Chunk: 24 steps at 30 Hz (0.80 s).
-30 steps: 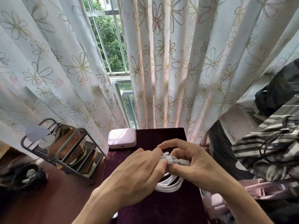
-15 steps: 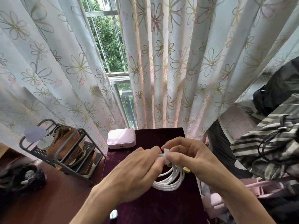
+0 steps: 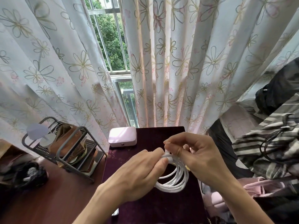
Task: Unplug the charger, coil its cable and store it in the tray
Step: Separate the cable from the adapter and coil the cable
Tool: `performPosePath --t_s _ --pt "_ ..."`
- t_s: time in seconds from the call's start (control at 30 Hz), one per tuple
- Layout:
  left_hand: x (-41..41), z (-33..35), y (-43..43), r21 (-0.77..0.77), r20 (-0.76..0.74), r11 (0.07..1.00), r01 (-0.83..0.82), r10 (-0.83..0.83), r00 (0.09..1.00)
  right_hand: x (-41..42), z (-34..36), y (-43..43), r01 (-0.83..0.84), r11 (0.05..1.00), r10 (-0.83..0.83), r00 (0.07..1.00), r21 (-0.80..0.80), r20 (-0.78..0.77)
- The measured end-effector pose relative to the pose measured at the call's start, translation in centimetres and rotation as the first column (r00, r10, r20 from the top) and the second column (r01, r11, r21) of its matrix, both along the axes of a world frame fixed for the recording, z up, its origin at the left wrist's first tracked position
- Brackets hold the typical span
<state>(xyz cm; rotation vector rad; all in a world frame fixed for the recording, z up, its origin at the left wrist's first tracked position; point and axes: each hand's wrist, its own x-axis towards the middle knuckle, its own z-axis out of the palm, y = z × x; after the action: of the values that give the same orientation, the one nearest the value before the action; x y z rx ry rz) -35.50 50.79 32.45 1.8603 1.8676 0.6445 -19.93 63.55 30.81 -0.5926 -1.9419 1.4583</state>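
Both hands, left hand (image 3: 139, 173) and right hand (image 3: 199, 157), pinch the white cable (image 3: 174, 180). Its loops now hang wider near the tabletop's (image 3: 153, 206) right edge. Coiling looks almost done.

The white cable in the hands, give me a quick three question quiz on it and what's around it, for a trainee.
1. True or false: the white cable is already wound into several loops.
2. Which hands have a grip on the coil? A) only the left hand B) only the right hand C) both
3. Fill in: the pink box sits at the far ______ corner of the dark purple surface, as the person sees it.

Key
1. True: several loops hang below the fingers.
2. C: both hands pinch the top of the coil, where a white strap wraps it.
3. Left, beside the metal rack.
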Motion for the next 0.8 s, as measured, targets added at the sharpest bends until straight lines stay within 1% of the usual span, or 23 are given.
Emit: performPosePath --t_s 0.07,0.13,0.27,0.47,0.57,0.67,0.73,0.8 --pt "-0.2 -0.2 0.0 -0.022 0.026 0.999 -0.036 0.037 0.999 0.4 -0.3 -0.4 0.035 0.991 -0.034 0.999 0.127 -0.007" --pt "-0.3 -0.1 0.2 -0.02 0.081 0.998 -0.054 0.055 0.995 0.7 -0.5 -0.7 0.038 0.98 -0.034 0.999 0.197 -0.021" --pt "-0.4 0.4 0.7 0.01 0.276 0.996 -0.084 0.078 0.958 1.1 -1.0 -0.8 0.014 0.917 -0.006 1.0 0.399 -0.022" --pt "-0.2 0.6 0.9 -0.036 0.435 0.993 -0.11 0.115 0.893 1.5 -1.3 -0.4 0.023 0.868 -0.015 1.0 0.496 -0.02" --pt "-0.1 0.5 1.0 -0.047 0.5 0.991 -0.128 0.135 0.856 1.5 -1.3 -0.2 0.022 0.858 -0.015 1.0 0.513 -0.018" --pt "-0.1 0.3 1.1 -0.046 0.51 0.992 -0.122 0.128 0.85 1.6 -1.3 -0.1 0.026 0.83 -0.035 0.999 0.557 0.005" --pt "-0.2 0.0 1.1 -0.027 0.476 0.991 -0.132 0.129 0.87 1.6 -1.2 0.0 0.026 0.801 -0.051 0.998 0.598 0.024" --pt "-0.2 0.0 1.2 -0.012 0.44 0.989 -0.147 0.137 0.887 1.5 -1.1 -0.1 0.021 0.8 -0.057 0.998 0.6 0.04"
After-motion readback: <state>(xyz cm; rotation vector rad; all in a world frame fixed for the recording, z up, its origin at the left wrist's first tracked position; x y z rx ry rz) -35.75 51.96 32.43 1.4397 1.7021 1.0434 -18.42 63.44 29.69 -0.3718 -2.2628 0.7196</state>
